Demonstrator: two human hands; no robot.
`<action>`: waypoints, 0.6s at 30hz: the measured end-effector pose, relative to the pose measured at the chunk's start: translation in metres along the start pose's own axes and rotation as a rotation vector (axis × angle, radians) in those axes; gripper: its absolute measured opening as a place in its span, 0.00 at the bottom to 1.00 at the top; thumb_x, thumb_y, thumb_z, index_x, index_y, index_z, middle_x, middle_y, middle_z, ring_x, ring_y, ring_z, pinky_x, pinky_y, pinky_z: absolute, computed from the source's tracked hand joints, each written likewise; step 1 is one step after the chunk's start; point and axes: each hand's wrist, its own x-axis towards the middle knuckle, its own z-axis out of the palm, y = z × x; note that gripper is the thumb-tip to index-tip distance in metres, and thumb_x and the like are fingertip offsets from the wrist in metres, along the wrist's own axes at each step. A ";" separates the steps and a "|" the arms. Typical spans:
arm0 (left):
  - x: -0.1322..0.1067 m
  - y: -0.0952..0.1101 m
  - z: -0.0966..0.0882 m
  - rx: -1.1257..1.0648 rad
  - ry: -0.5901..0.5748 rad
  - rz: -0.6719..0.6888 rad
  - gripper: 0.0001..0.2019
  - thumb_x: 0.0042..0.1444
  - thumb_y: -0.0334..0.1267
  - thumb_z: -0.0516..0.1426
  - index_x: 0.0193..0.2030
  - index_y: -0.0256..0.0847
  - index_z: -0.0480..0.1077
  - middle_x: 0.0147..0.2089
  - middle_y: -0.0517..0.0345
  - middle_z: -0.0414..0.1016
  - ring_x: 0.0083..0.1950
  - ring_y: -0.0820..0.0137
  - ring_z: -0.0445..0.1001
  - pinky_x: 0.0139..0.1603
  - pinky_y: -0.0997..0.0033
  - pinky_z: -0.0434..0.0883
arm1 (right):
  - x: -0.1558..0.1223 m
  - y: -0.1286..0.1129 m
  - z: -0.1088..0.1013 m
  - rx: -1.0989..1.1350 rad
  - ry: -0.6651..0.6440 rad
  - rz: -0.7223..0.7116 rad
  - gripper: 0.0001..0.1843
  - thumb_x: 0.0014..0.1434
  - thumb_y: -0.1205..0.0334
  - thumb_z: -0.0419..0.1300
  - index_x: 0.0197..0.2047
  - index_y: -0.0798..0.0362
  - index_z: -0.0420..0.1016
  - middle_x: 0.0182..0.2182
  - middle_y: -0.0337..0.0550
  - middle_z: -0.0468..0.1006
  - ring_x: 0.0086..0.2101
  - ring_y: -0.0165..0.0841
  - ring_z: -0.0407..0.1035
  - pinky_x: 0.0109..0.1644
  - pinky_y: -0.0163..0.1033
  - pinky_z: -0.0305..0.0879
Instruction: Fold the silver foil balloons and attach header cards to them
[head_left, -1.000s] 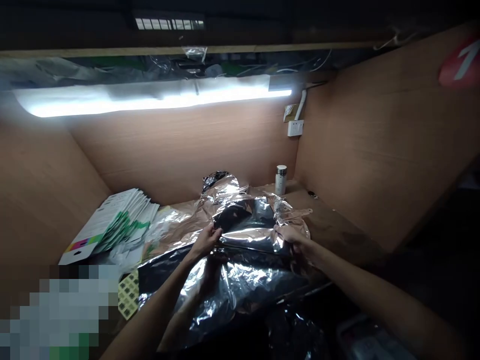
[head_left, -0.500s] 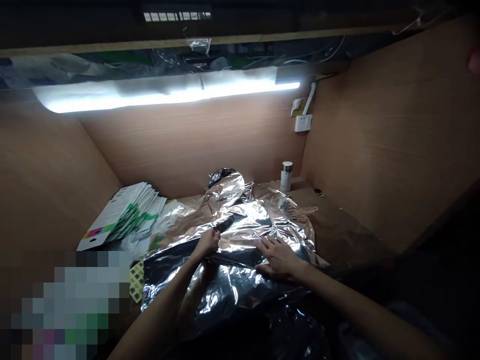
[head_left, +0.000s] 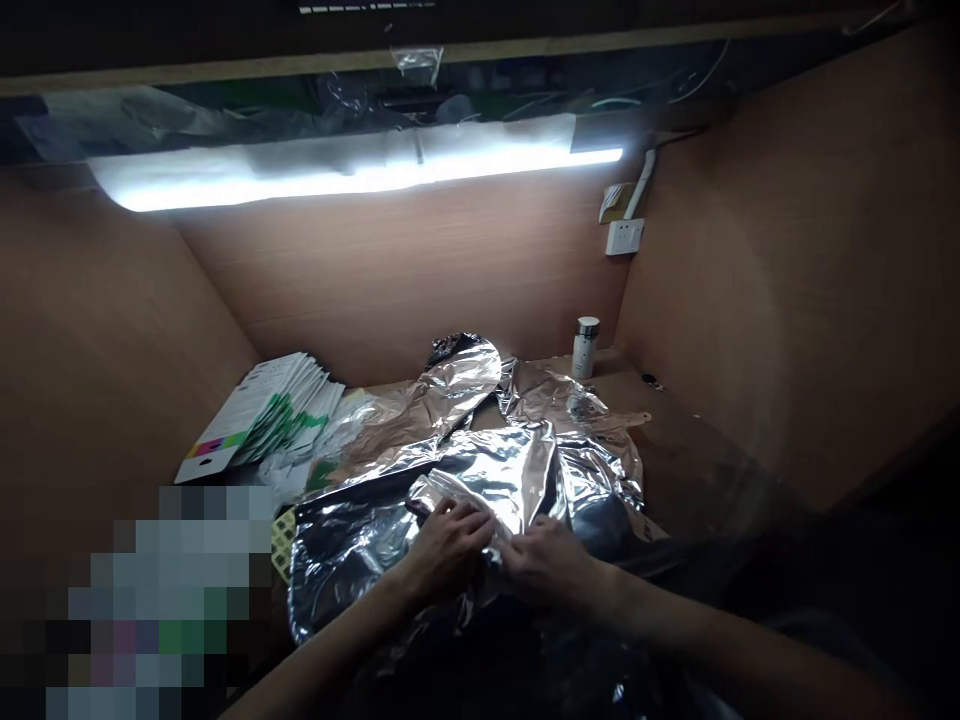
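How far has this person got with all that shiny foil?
Partly done, it seems. The crinkled silver foil sheet nearest the person already has one flap doubled over. The left hand and right hand meet on that flap's edge; whether the fingers pinch or press is unclear. Still loose: more crumpled silver foil pieces behind, lying unfolded, and the stack of white-and-green printed cards at the left, untouched.

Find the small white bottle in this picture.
In the head view, the bottle stands in the back right corner, below the wall socket and just behind the silver foil.
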 end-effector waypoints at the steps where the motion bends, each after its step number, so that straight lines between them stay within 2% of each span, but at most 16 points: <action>1: -0.010 -0.013 -0.002 0.006 -0.003 0.063 0.16 0.68 0.36 0.56 0.61 0.48 0.71 0.62 0.52 0.76 0.64 0.59 0.70 0.62 0.56 0.63 | -0.003 -0.003 -0.010 0.073 0.011 -0.077 0.20 0.71 0.52 0.53 0.57 0.55 0.73 0.38 0.46 0.83 0.36 0.41 0.78 0.48 0.49 0.69; 3: -0.034 -0.054 -0.018 0.047 -0.006 0.126 0.20 0.67 0.32 0.56 0.63 0.53 0.70 0.67 0.56 0.72 0.69 0.58 0.64 0.66 0.55 0.60 | -0.011 -0.001 -0.030 0.180 0.052 -0.182 0.29 0.69 0.39 0.54 0.60 0.52 0.73 0.49 0.48 0.82 0.49 0.43 0.76 0.61 0.51 0.63; 4: -0.048 -0.078 -0.030 0.098 -0.009 0.073 0.23 0.66 0.30 0.56 0.64 0.56 0.69 0.69 0.57 0.69 0.70 0.56 0.63 0.65 0.54 0.60 | -0.016 0.004 -0.037 0.194 0.072 -0.189 0.32 0.67 0.35 0.55 0.62 0.50 0.72 0.55 0.50 0.79 0.56 0.45 0.71 0.65 0.52 0.58; 6: -0.072 -0.114 -0.058 0.198 -0.011 -0.180 0.23 0.62 0.29 0.57 0.61 0.55 0.72 0.72 0.54 0.66 0.72 0.49 0.60 0.66 0.47 0.58 | -0.023 0.018 -0.042 0.161 0.079 -0.129 0.40 0.62 0.32 0.59 0.67 0.50 0.67 0.66 0.55 0.68 0.66 0.51 0.59 0.70 0.57 0.51; 7: -0.082 -0.122 -0.071 0.232 0.015 -0.320 0.21 0.62 0.29 0.57 0.59 0.51 0.74 0.72 0.50 0.65 0.73 0.45 0.58 0.68 0.41 0.55 | -0.026 0.025 -0.039 0.136 0.061 -0.105 0.46 0.58 0.31 0.63 0.70 0.50 0.63 0.70 0.58 0.62 0.69 0.55 0.54 0.71 0.60 0.49; 8: -0.090 -0.120 -0.082 0.229 0.031 -0.416 0.20 0.61 0.31 0.58 0.59 0.49 0.74 0.72 0.48 0.65 0.73 0.44 0.58 0.69 0.38 0.53 | -0.027 0.030 -0.032 0.113 0.036 -0.106 0.52 0.54 0.32 0.66 0.73 0.50 0.59 0.72 0.59 0.58 0.69 0.58 0.51 0.70 0.63 0.48; 9: -0.098 -0.109 -0.088 0.192 0.028 -0.462 0.21 0.61 0.33 0.59 0.61 0.49 0.73 0.72 0.47 0.65 0.73 0.44 0.59 0.69 0.38 0.53 | -0.028 0.032 -0.021 0.093 0.012 -0.127 0.57 0.51 0.34 0.69 0.75 0.49 0.54 0.73 0.60 0.54 0.70 0.60 0.49 0.70 0.66 0.47; 11: -0.107 -0.065 -0.090 0.047 -0.026 -0.432 0.30 0.61 0.38 0.61 0.70 0.53 0.63 0.74 0.52 0.62 0.72 0.49 0.61 0.69 0.45 0.58 | -0.026 0.028 0.004 0.045 0.012 -0.194 0.60 0.52 0.40 0.72 0.78 0.49 0.47 0.74 0.61 0.51 0.70 0.62 0.47 0.70 0.70 0.46; 12: -0.111 -0.038 -0.086 -0.041 -0.092 -0.365 0.39 0.59 0.43 0.64 0.75 0.54 0.55 0.77 0.53 0.56 0.74 0.51 0.59 0.69 0.49 0.61 | -0.024 0.022 0.017 0.016 0.039 -0.225 0.58 0.54 0.44 0.71 0.78 0.50 0.45 0.74 0.61 0.51 0.71 0.62 0.46 0.69 0.72 0.45; 13: -0.115 -0.011 -0.080 -0.095 -0.143 -0.314 0.48 0.53 0.49 0.68 0.77 0.53 0.50 0.78 0.52 0.52 0.75 0.49 0.56 0.71 0.48 0.60 | -0.021 0.014 0.029 -0.014 0.080 -0.242 0.55 0.57 0.48 0.70 0.78 0.50 0.44 0.74 0.61 0.50 0.71 0.62 0.45 0.69 0.73 0.45; 15: -0.126 0.032 -0.065 -0.115 -0.195 -0.291 0.60 0.46 0.55 0.71 0.79 0.50 0.42 0.80 0.48 0.45 0.77 0.44 0.48 0.74 0.43 0.52 | -0.012 -0.009 0.047 -0.067 0.189 -0.257 0.47 0.64 0.56 0.65 0.78 0.51 0.45 0.74 0.60 0.50 0.71 0.61 0.45 0.69 0.73 0.45; 16: -0.134 0.046 -0.059 -0.102 -0.203 -0.307 0.62 0.45 0.55 0.71 0.79 0.48 0.40 0.80 0.47 0.43 0.78 0.42 0.44 0.75 0.41 0.48 | -0.005 -0.021 0.053 -0.087 0.244 -0.269 0.43 0.66 0.59 0.62 0.78 0.50 0.46 0.74 0.59 0.51 0.71 0.60 0.46 0.70 0.72 0.46; 18: -0.156 0.057 -0.049 -0.065 -0.212 -0.351 0.58 0.50 0.50 0.69 0.80 0.48 0.37 0.81 0.47 0.40 0.79 0.43 0.40 0.76 0.39 0.43 | 0.009 -0.046 0.064 -0.105 0.330 -0.304 0.38 0.69 0.65 0.57 0.77 0.48 0.49 0.74 0.56 0.53 0.71 0.56 0.49 0.71 0.68 0.48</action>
